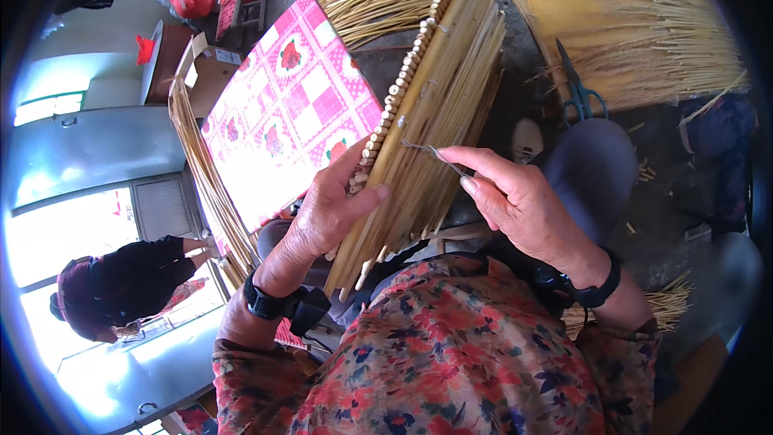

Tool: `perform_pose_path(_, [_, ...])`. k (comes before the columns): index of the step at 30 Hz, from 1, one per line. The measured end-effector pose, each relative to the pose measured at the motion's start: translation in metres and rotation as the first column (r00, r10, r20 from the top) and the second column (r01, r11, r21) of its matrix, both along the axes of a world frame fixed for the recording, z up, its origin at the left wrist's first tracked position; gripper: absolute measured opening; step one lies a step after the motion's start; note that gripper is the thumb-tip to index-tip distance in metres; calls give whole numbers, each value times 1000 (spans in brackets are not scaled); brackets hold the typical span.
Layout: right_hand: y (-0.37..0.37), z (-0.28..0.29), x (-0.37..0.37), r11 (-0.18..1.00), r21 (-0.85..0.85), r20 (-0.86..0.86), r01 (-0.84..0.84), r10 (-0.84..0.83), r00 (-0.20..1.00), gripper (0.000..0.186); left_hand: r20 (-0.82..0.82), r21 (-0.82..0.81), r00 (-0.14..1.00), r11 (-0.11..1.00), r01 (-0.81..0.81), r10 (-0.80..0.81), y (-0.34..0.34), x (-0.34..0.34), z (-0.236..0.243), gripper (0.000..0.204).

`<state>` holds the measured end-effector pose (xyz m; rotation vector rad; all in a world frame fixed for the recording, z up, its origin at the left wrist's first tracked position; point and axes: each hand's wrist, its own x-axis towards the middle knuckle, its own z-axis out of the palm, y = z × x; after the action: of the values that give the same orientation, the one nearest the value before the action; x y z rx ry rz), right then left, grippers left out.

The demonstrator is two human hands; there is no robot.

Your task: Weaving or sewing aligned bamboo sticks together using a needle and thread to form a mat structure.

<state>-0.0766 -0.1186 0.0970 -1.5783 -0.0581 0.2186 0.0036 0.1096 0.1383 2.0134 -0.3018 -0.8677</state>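
Note:
A row of straw stalks (439,105) slants across my lap, its pale cut ends (396,90) lined up along the left edge and flat yellowish strips lying over it. My left hand (332,205) grips this stalk panel near its lower end, thumb on top and fingers curled under the edge. On the right, my right hand (519,197) pinches a thin grey strand (422,147) between thumb and forefinger. The strand reaches the strips at a small knot-like spot; wire or thread, I cannot tell.
A pink checked cloth-covered surface (298,105) stands left of the panel. Dark-handled scissors (578,93) hang over the edge of a wooden board (543,0) bearing loose stalks (672,24). More stalks (378,8) lie at the back. Another person (121,282) is at far left.

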Motion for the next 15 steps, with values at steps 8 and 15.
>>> perform_pose_path(8, [19, -13, 15, 988, 107, 77, 112, -120, 990, 25, -17, -40, 998, 997, -61, 60, 2, 6, -4, 65])
perform_pose_path(15, [25, -21, 22, 983, 163, -6, 85, -85, 996, 24, -46, -84, 992, 989, -124, 121, 1, 7, 0, 65])
